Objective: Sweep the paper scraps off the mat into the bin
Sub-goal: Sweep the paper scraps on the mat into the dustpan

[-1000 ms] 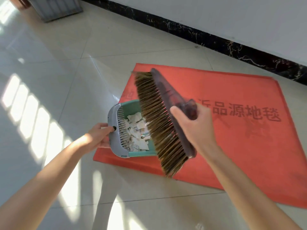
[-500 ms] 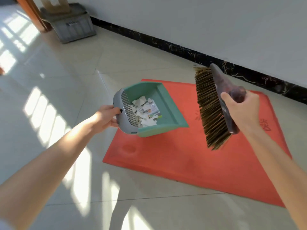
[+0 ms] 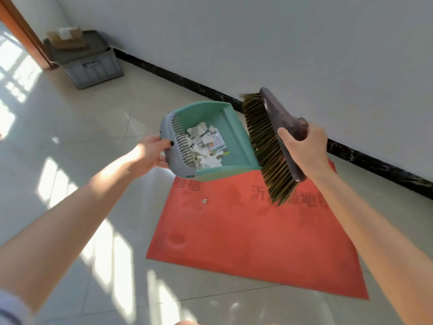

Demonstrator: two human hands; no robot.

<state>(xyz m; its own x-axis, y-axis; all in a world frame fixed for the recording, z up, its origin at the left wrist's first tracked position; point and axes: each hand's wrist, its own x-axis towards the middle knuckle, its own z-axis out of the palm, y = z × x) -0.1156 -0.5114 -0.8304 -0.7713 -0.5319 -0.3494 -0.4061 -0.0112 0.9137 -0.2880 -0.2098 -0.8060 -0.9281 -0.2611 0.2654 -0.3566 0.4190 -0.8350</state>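
Note:
My left hand (image 3: 150, 153) grips the grey back edge of a teal dustpan (image 3: 234, 127), held in the air above the red mat (image 3: 246, 235). A heap of white paper scraps (image 3: 206, 148) lies inside the pan against its comb teeth. My right hand (image 3: 304, 151) is closed around the dark head of a broom (image 3: 274, 141), raised with its bristles pointing down-left and touching the pan's right lip. One small scrap (image 3: 204, 201) lies on the mat below the pan. A grey bin (image 3: 93, 66) stands far off at the upper left by the wall.
Cardboard pieces (image 3: 65, 37) rest on the bin's lid. An orange door frame (image 3: 21, 31) rises left of the bin. A white wall with a black marble skirting (image 3: 187, 83) runs diagonally behind the mat. Pale floor tiles (image 3: 82, 127) stretch between me and the bin.
Both hands lifted the dustpan and broom off the mat and carried them up. The view swung up and left, bringing the bin into sight. The broom came back against the pan's lip.

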